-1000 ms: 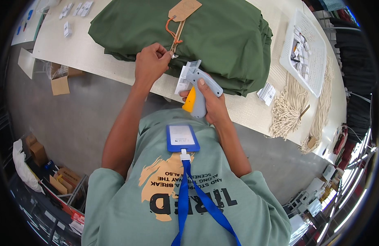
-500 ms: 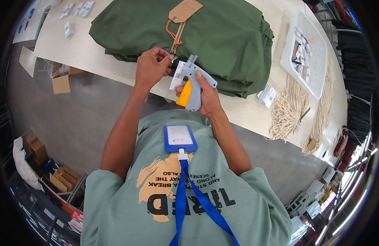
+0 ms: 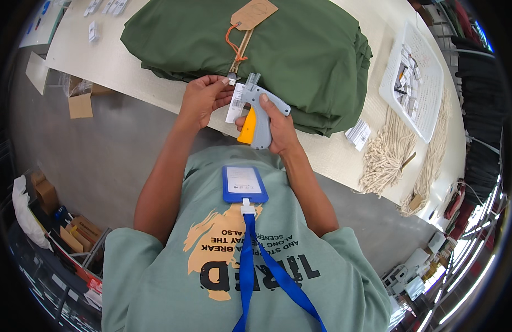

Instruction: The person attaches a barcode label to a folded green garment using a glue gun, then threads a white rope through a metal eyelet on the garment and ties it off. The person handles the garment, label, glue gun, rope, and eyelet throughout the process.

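My right hand [image 3: 279, 126] is wrapped round a grey tagging gun [image 3: 261, 124] with a yellow trigger, its ridged top pointing away from me. A white paper tag [image 3: 234, 104] with printing hangs beside the gun's front end. Just left of it, my left hand [image 3: 203, 99] is closed, thumb and fingertips pinching a small white label [image 3: 232, 81] at the near edge of a folded dark green garment [image 3: 300, 61]. Above those fingers, a brown cardboard hang tag [image 3: 252, 14] lies on the garment, tied by an orange cord [image 3: 229, 40] near a tan zip. Some of my left fingertips are hidden.
The garment lies on a pale table [image 3: 95, 66]. To its right are a stack of white tags [image 3: 358, 134], bundles of cream cords [image 3: 390, 152] and a white plastic basket [image 3: 433, 105] holding tags. An opened cardboard box [image 3: 81, 105] stands on the floor at left.
My left hand has shifted slightly lower, and its fingers have turned round the small white label, which shows more plainly. The tagging gun stays almost in place in my right hand.
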`<action>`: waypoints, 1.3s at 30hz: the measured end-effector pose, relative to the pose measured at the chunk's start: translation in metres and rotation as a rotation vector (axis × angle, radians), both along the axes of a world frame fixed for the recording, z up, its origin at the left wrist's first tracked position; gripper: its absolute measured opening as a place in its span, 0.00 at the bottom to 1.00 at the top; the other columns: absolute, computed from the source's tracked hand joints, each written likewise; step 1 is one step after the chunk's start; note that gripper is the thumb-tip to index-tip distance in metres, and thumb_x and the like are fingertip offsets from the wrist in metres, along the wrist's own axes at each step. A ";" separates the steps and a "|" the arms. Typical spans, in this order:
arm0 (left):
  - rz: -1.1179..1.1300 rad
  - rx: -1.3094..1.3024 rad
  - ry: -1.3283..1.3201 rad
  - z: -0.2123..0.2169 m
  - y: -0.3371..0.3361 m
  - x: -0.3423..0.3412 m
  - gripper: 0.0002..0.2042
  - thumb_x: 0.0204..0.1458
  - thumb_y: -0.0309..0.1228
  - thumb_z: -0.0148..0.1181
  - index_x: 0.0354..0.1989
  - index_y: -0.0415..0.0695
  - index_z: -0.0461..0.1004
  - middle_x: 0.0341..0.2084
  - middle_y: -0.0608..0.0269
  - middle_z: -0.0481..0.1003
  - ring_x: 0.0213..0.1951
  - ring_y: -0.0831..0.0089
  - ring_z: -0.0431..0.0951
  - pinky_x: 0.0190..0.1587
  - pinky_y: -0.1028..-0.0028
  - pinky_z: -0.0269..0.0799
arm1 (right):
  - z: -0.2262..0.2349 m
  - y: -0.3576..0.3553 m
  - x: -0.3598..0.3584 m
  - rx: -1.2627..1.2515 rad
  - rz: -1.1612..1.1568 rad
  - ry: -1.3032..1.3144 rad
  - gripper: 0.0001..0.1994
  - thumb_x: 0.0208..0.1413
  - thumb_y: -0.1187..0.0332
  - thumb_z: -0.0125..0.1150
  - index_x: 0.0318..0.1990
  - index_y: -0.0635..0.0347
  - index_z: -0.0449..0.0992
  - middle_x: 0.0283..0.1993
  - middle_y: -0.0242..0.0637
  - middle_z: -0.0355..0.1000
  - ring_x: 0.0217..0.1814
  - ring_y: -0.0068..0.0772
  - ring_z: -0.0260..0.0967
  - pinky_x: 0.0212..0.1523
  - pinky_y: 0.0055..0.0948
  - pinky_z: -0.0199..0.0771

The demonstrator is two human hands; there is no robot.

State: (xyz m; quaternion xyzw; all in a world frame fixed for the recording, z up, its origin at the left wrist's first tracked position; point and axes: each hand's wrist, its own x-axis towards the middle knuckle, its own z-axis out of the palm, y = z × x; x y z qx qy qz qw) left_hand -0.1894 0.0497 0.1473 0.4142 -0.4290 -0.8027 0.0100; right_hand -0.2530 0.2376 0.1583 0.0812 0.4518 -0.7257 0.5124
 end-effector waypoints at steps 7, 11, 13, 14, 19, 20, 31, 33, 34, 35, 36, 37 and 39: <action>0.025 0.091 0.122 -0.017 0.002 0.013 0.09 0.62 0.29 0.61 0.44 0.38 0.72 0.38 0.57 0.80 0.41 0.70 0.81 0.48 0.70 0.80 | -0.003 -0.001 -0.011 0.035 0.082 -0.028 0.25 0.67 0.51 0.55 0.53 0.68 0.72 0.36 0.51 0.79 0.35 0.40 0.82 0.32 0.37 0.87; 0.072 0.130 0.052 -0.010 0.005 0.011 0.10 0.60 0.30 0.63 0.43 0.38 0.72 0.38 0.57 0.80 0.41 0.70 0.82 0.47 0.70 0.80 | -0.004 -0.002 -0.015 0.031 0.121 -0.017 0.25 0.68 0.50 0.53 0.52 0.69 0.72 0.35 0.52 0.79 0.34 0.40 0.82 0.33 0.36 0.86; 0.087 0.142 0.018 -0.006 0.005 0.009 0.11 0.59 0.30 0.64 0.43 0.37 0.73 0.37 0.56 0.80 0.40 0.70 0.82 0.47 0.70 0.80 | -0.004 -0.002 -0.015 0.056 0.137 -0.016 0.25 0.68 0.50 0.52 0.52 0.69 0.72 0.34 0.52 0.80 0.33 0.40 0.82 0.33 0.36 0.85; 0.100 0.147 0.025 -0.005 0.005 0.007 0.11 0.59 0.30 0.65 0.42 0.37 0.73 0.37 0.56 0.80 0.39 0.69 0.82 0.46 0.70 0.80 | -0.004 -0.002 -0.016 0.055 0.144 -0.014 0.25 0.68 0.50 0.51 0.52 0.69 0.72 0.34 0.52 0.80 0.32 0.40 0.81 0.33 0.36 0.85; 0.109 0.099 0.008 -0.005 0.006 0.003 0.11 0.58 0.28 0.65 0.43 0.35 0.74 0.37 0.55 0.80 0.38 0.69 0.83 0.45 0.71 0.81 | -0.005 -0.002 -0.016 0.090 0.138 -0.021 0.26 0.69 0.50 0.50 0.52 0.70 0.72 0.33 0.53 0.80 0.31 0.40 0.81 0.34 0.36 0.84; 0.112 0.098 0.009 -0.006 0.007 0.003 0.11 0.57 0.28 0.65 0.44 0.35 0.74 0.37 0.55 0.80 0.38 0.69 0.83 0.45 0.71 0.82 | -0.004 -0.002 -0.016 0.084 0.135 -0.030 0.26 0.69 0.50 0.50 0.52 0.71 0.72 0.33 0.53 0.80 0.31 0.40 0.81 0.33 0.36 0.84; 0.025 -0.028 0.087 -0.007 0.007 0.008 0.06 0.62 0.23 0.57 0.44 0.34 0.74 0.37 0.56 0.81 0.38 0.71 0.83 0.44 0.73 0.83 | -0.001 -0.003 -0.021 0.085 0.142 -0.046 0.28 0.67 0.48 0.52 0.51 0.71 0.73 0.32 0.52 0.80 0.31 0.40 0.81 0.34 0.35 0.84; 0.011 -0.041 0.095 -0.006 0.007 0.009 0.05 0.63 0.24 0.57 0.44 0.35 0.74 0.37 0.58 0.80 0.38 0.72 0.83 0.44 0.73 0.82 | -0.002 -0.002 -0.023 0.083 0.166 -0.047 0.29 0.67 0.46 0.52 0.51 0.71 0.72 0.33 0.53 0.80 0.32 0.42 0.81 0.35 0.37 0.84; 0.004 -0.046 0.095 -0.005 0.007 0.010 0.05 0.63 0.24 0.57 0.44 0.36 0.74 0.36 0.59 0.80 0.38 0.73 0.82 0.44 0.73 0.82 | -0.002 -0.002 -0.024 0.080 0.183 -0.046 0.30 0.67 0.44 0.51 0.51 0.71 0.72 0.34 0.53 0.80 0.33 0.44 0.81 0.36 0.38 0.84; 0.002 -0.051 0.096 -0.004 0.006 0.010 0.05 0.63 0.25 0.58 0.43 0.37 0.74 0.36 0.60 0.80 0.38 0.74 0.82 0.44 0.73 0.81 | -0.003 -0.002 -0.024 0.108 0.196 -0.037 0.31 0.66 0.43 0.50 0.52 0.71 0.71 0.35 0.54 0.80 0.34 0.45 0.81 0.37 0.40 0.84; -0.004 -0.056 0.097 -0.004 0.006 0.010 0.05 0.63 0.25 0.58 0.43 0.37 0.74 0.36 0.60 0.80 0.38 0.74 0.82 0.44 0.73 0.81 | -0.003 -0.002 -0.025 0.078 0.192 -0.049 0.30 0.67 0.44 0.51 0.51 0.71 0.72 0.34 0.53 0.80 0.33 0.43 0.81 0.36 0.38 0.84; -0.006 -0.060 0.098 -0.004 0.006 0.010 0.05 0.63 0.25 0.57 0.43 0.37 0.74 0.36 0.60 0.80 0.39 0.74 0.82 0.44 0.72 0.82 | -0.004 -0.002 -0.025 0.080 0.183 -0.054 0.29 0.67 0.46 0.51 0.51 0.71 0.72 0.33 0.52 0.80 0.32 0.42 0.81 0.35 0.37 0.84; -0.009 -0.069 0.100 -0.004 0.006 0.010 0.05 0.63 0.25 0.57 0.43 0.37 0.74 0.36 0.60 0.80 0.39 0.74 0.82 0.45 0.72 0.82 | -0.004 -0.002 -0.025 0.078 0.177 -0.060 0.28 0.67 0.47 0.51 0.50 0.71 0.73 0.32 0.52 0.80 0.31 0.40 0.81 0.33 0.35 0.84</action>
